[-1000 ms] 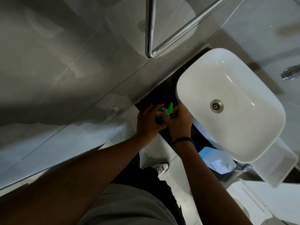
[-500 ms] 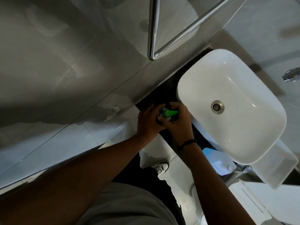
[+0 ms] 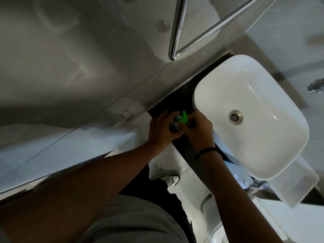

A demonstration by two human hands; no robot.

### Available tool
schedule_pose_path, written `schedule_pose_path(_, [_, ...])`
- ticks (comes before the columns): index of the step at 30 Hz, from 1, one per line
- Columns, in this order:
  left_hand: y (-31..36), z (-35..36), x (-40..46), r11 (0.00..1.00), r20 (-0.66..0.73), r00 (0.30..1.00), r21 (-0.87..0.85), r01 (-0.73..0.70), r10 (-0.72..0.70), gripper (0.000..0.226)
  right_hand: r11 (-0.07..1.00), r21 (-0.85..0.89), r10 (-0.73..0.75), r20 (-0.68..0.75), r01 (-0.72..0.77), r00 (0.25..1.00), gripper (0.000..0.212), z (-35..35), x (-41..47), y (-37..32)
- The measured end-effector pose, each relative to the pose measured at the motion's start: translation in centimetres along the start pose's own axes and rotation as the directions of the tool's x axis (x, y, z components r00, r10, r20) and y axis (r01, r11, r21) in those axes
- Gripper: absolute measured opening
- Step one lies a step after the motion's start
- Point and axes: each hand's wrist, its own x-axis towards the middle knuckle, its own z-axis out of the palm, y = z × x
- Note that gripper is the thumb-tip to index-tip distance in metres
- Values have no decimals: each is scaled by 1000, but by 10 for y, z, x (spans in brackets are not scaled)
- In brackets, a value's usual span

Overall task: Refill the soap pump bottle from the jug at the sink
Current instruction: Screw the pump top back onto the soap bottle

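Soap pump bottle (image 3: 175,126): dark body, standing on the black counter (image 3: 185,95) just left of the basin, largely hidden by both hands; its contents are not showing. Green pump head (image 3: 236,118)... correction of position: green pump head (image 3: 184,117), nozzle pointing up and away from the person, sitting at the bottle's top between the two hands. Left hand (image 3: 162,128): fingers curling round the bottle's body, gripping it from the left side. Right hand (image 3: 198,130): fingers curling in at the pump head and collar, pinching there; a dark band (image 3: 206,151) is circling that wrist. White basin (image 3: 219,95): oval vessel type, sitting on the counter to the right of the bottle and touching nothing in it; its bowl is holding no water that shows, and a metal drain (image 3: 235,117) is lying at the middle. Jug (image 3: 235,174): pale translucent container with a small round cap, lying low beside the basin's near edge, partly covered by the right forearm and the basin rim; its fill level cannot be told. Chrome rail (image 3: 175,32): bent tube reflecting in the glossy wall tiles above the counter. Tap (image 3: 316,86): chrome, at the far right edge, only partly showing. White shoe (image 3: 171,179): standing on the pale floor tiles below the hands.
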Motion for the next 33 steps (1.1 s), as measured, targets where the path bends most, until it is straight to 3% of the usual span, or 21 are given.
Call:
schedule_pose_path(2, [1,-1,0,1000,-7,1000,0,-8,8,78,998,-26,65,44,-64,997,43,1,4,-6])
schedule_pose_path(4, [0,-1,1,1000,-14,1000,-3,-21,21,78,999,27,15,117,-18,993,52,-2,4,-5])
schedule_pose_path(7, [-2,1,-1,999,-28,999,-3,-32,32,80,995,72,-84,116,75,990,38,-6,0,7])
schedule_pose_path(9, [-1,1,-1,999,-45,998,-17,-34,33,79,999,52,-16,84,12,996,28,-5,2,8])
schedule_pose_path(12, [2,-2,-2,999,-51,998,-21,-39,38,78,994,17,110,90,-112,990,44,-1,7,-1])
schedule_pose_path(17, [2,-1,-3,999,-10,1000,-39,-13,12,84,983,-14,-175,178,180,968,39,-12,3,2])
schedule_pose_path(20, [1,0,-3,998,-19,1000,-59,-16,15,83,984,-143,-78,169,102,983,29,-8,9,1])
schedule_pose_path(22, [1,-2,-2,997,-37,999,-73,-34,32,81,985,-167,-21,159,48,987,38,-5,14,-2])
schedule_pose_path(25, [5,-4,-4,996,-46,998,-80,-42,38,79,983,-104,-119,259,150,958,46,-11,13,-1])
schedule_pose_path(27, [5,-2,-4,996,-32,999,-84,-36,33,81,976,-107,-151,284,188,947,38,-15,11,0])
schedule_pose_path(29, [3,-1,-3,994,-13,1000,-108,-26,25,84,979,-170,-73,228,114,971,30,-13,15,-2])
schedule_pose_path(31, [1,1,-2,991,-14,1000,-130,-23,22,81,979,-200,11,181,26,983,38,-7,19,-6])
schedule_pose_path(33, [0,2,-2,991,-23,1000,-136,-14,11,77,992,-127,22,221,6,975,46,-4,19,-5])
